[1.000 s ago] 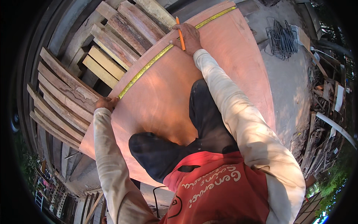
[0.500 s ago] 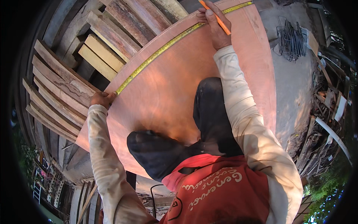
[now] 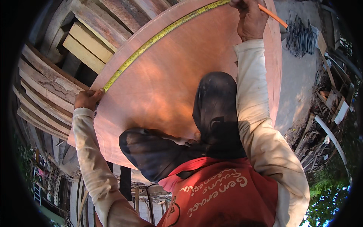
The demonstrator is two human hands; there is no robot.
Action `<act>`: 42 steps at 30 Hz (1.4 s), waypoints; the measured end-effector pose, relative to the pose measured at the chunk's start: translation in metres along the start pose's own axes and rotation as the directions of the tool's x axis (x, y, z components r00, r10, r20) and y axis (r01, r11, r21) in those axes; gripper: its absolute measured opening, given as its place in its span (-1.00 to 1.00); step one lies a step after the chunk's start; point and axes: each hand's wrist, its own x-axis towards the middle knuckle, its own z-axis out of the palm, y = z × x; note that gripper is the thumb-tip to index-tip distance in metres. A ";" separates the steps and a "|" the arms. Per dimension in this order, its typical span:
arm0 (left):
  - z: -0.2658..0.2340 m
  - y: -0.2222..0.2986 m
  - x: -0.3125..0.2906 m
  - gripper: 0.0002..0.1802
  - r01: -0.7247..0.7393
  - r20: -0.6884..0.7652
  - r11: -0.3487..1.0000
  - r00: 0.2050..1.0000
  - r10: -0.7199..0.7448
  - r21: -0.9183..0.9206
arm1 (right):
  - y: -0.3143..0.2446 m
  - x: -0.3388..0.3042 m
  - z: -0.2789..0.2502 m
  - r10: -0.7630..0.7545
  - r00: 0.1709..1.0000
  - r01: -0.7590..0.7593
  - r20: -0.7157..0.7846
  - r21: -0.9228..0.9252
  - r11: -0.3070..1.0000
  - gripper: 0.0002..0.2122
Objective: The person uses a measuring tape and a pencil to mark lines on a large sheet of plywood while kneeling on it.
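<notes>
A yellow tape measure [image 3: 160,34] stretches over a reddish plywood sheet [image 3: 166,79], close to its far edge. At the sheet's left edge my left hand [image 3: 87,100] is closed on one end of the tape, thumb on top. Far to the right, my right hand [image 3: 252,22] grips an orange pencil [image 3: 273,16], which points out to the right. Its fingers also meet the tape near the top of the view. Whether they pinch the tape is hidden. My knees rest on the plywood between my arms.
Weathered timber beams [image 3: 49,77] lie along the left, with two pale yellowish blocks [image 3: 85,47] among them. A tangle of wire [image 3: 300,37] sits on the concrete [image 3: 297,75] at right. Beyond it is a heap of scrap wood [image 3: 332,102].
My right hand has moved right along the far edge, and the pencil has swung to point right. My left hand and the tape's near end appear slightly further left.
</notes>
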 end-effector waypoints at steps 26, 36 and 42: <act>-0.009 0.013 -0.006 -0.45 0.039 0.021 0.996 0.999 -0.041 0.074 | 0.024 -0.034 0.033 0.295 0.748 -0.054 0.595 -0.387 0.920 -0.90; -0.015 0.024 -0.012 -0.45 0.085 0.041 0.991 0.995 -0.090 0.102 | 0.031 -0.034 0.041 0.248 0.708 0.107 0.661 -0.448 0.888 -0.90; -0.012 0.017 -0.005 -0.44 0.076 0.063 0.995 0.995 -0.080 0.063 | 0.042 -0.028 0.037 0.240 0.693 0.113 0.680 -0.431 0.895 -0.92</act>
